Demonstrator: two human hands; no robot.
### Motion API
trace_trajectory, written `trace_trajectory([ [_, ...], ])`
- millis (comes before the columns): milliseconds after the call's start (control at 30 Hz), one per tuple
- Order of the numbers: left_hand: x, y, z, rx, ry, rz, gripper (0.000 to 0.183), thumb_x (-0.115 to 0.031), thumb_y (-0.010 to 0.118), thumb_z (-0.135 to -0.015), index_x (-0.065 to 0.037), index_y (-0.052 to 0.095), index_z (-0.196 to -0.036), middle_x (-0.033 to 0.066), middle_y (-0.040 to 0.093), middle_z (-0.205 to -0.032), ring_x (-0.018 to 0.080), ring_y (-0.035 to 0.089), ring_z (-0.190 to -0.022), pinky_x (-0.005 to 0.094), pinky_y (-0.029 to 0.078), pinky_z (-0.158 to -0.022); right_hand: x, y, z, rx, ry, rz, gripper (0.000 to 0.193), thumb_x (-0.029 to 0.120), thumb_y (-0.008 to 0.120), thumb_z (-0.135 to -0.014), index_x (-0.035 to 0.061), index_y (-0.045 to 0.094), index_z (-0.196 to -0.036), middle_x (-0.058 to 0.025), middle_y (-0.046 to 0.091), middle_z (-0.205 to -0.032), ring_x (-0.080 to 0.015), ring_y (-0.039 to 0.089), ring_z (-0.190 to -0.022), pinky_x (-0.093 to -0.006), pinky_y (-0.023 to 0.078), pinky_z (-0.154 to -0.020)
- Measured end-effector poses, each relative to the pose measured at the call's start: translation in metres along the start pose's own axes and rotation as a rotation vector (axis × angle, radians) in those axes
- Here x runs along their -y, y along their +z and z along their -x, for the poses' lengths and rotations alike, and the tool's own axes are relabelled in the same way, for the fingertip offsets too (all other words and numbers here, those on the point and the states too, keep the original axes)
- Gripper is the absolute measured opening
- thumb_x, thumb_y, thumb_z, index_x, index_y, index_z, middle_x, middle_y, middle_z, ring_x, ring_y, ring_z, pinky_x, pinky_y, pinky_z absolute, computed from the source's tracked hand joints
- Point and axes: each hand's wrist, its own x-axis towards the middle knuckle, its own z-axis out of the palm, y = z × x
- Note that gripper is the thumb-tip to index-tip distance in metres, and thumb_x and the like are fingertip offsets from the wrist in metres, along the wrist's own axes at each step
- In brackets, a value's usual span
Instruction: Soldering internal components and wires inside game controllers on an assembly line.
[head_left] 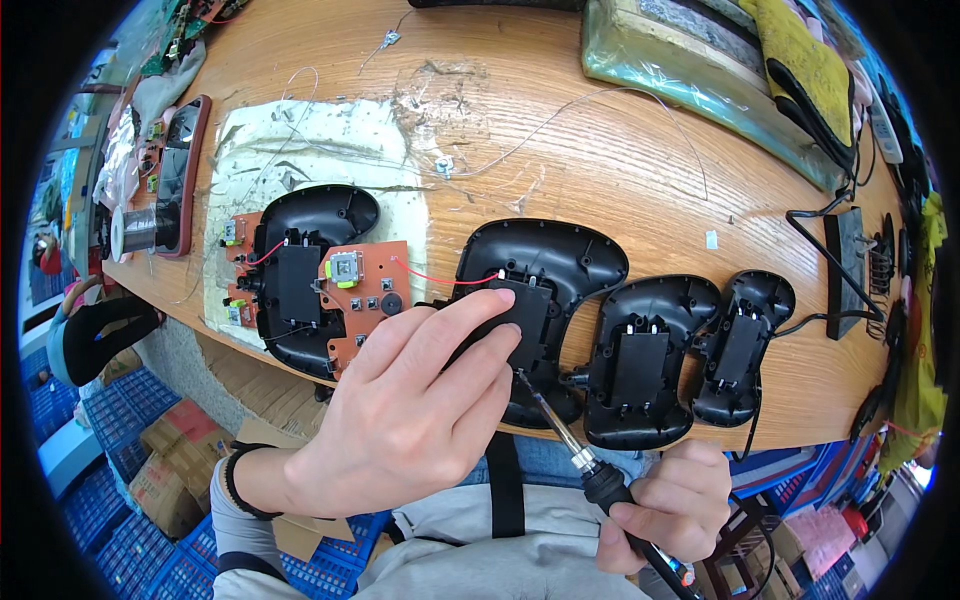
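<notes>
My right hand (672,510) grips the dark handle of a soldering iron (610,490). Its tip rests at the lower end of the battery box on a black gamepad shell (575,262). Bent fingers of my left hand (425,405) press on that same shell's battery box; my thumb is hidden. A red wire (440,281) runs from an orange circuit board (375,300) to the box's upper end, beside my left fingertips. Left of it lies another black shell (350,212) with a red wire and a circuit board.
Two more black shells (640,370) (742,350) stand in a row to the right. A solder spool (135,230) sits at the left, and loose solder wire (560,105) curls across the wooden table (620,170). At the right are an iron stand (848,260) and a yellow glove (800,70).
</notes>
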Motion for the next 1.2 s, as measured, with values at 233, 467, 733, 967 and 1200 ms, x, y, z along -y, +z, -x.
trace_trajectory([
  [233,0.0,0.0,0.002,0.01,0.007,-0.019,0.014,-0.006,0.063,-0.062,0.002,0.063,-0.074,0.0096,0.062,-0.098,0.0278,0.056,-0.103,0.0351,0.042,-0.073,0.004,0.004,-0.001,0.013,-0.034,0.086,0.022,0.009,0.062,-0.053,0.0092,0.054,-0.074,0.003,0.041,-0.047,-0.0118,0.036,-0.037,-0.0245,0.025,-0.041],
  [467,-0.001,-0.001,0.0,0.014,0.022,-0.03,0.013,-0.005,0.063,-0.062,0.002,0.063,-0.073,0.01,0.062,-0.097,0.0277,0.056,-0.102,0.0356,0.043,-0.074,0.004,0.004,0.0,0.018,-0.084,0.118,0.023,0.009,0.062,-0.052,0.0098,0.052,-0.073,0.0029,0.041,-0.047,-0.012,0.035,-0.037,-0.0245,0.024,-0.042],
  [733,0.0,-0.001,0.0,0.01,0.031,-0.033,0.014,-0.005,0.063,-0.061,0.002,0.063,-0.073,0.0101,0.062,-0.096,0.0274,0.056,-0.102,0.0352,0.043,-0.074,0.005,0.006,-0.001,-0.003,-0.085,0.137,0.024,0.009,0.062,-0.052,0.0105,0.052,-0.074,0.0028,0.041,-0.046,-0.0119,0.033,-0.037,-0.0239,0.024,-0.041],
  [967,0.001,0.001,0.001,0.01,0.037,-0.034,0.014,-0.005,0.063,-0.06,0.002,0.063,-0.072,0.0101,0.062,-0.096,0.0271,0.056,-0.102,0.0343,0.043,-0.075,0.005,0.007,-0.001,-0.003,-0.082,0.137,0.023,0.009,0.062,-0.052,0.0107,0.052,-0.073,0.0028,0.041,-0.046,-0.0117,0.033,-0.037,-0.0234,0.025,-0.042],
  [1200,0.0,0.0,-0.001,-0.006,0.039,-0.044,0.014,-0.004,0.063,-0.06,0.002,0.063,-0.072,0.01,0.062,-0.095,0.0268,0.056,-0.102,0.034,0.044,-0.075,0.005,-0.006,0.001,0.009,-0.086,0.11,0.022,0.011,0.062,-0.053,0.0108,0.054,-0.073,0.0033,0.042,-0.047,-0.0104,0.031,-0.036,-0.0241,0.022,-0.042],
])
